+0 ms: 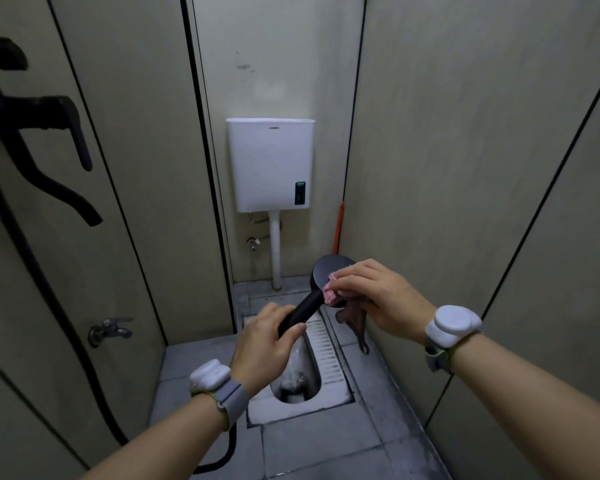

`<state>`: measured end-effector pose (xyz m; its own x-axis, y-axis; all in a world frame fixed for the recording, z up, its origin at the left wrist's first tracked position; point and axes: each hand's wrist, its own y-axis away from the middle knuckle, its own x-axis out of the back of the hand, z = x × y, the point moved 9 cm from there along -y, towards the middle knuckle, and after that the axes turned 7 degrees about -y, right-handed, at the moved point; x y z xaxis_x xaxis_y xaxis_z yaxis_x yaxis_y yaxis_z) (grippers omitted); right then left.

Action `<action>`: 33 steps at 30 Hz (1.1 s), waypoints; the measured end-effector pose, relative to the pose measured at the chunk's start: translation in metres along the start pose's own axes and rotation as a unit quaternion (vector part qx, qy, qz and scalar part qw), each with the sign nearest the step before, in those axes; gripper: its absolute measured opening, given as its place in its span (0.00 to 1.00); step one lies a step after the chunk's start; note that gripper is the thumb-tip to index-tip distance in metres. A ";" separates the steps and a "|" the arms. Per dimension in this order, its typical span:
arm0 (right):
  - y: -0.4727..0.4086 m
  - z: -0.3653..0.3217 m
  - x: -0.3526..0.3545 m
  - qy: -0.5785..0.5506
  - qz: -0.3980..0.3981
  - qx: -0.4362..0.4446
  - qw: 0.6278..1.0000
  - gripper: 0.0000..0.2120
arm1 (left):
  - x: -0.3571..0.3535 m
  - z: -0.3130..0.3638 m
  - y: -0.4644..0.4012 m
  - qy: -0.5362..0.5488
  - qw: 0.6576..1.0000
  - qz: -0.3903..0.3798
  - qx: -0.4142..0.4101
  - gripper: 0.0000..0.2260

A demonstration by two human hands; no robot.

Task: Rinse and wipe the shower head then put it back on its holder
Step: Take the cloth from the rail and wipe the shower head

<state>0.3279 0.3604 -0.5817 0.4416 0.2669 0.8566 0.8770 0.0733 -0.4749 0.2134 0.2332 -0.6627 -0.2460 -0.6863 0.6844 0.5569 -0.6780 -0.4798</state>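
pink cloth (330, 293) under right hand (378, 296) hides part of shower head (329, 270).

the shower head (328, 271) face is partly hidden by the cloth (331, 294); its hose (222, 455) is cut off below.

Colours near the hands

Black shower head (329, 271); pink cloth (330, 293) under the right hand (378, 296); white cistern (271, 164) beyond both hands; grey floor tiles (312, 441) below; orange handle (338, 230) beyond the right hand; white wristbands (452, 325).
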 end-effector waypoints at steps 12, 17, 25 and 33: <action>-0.031 0.031 0.037 -0.075 0.141 -0.170 0.972 0.13 | 0.003 0.013 0.006 -0.052 0.997 -0.023 -0.053 0.13; -0.039 0.030 0.018 -0.022 0.136 -0.183 0.973 0.11 | 0.004 0.018 0.007 -0.042 0.998 -0.014 -0.052 0.13; -0.036 0.034 -0.001 -0.034 0.065 -0.205 0.976 0.10 | 0.005 0.009 0.005 -0.046 0.998 -0.020 -0.040 0.12; -0.034 0.036 0.007 0.045 0.073 -0.215 0.973 0.14 | 0.003 0.005 0.007 -0.029 0.999 -0.012 -0.026 0.12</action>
<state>0.2941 0.3946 -0.5671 0.5651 0.1586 0.8096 0.7938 -0.3721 -0.4811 0.2204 0.2278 -0.6610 -0.2117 -0.6542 0.7261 0.5083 -0.7082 -0.4899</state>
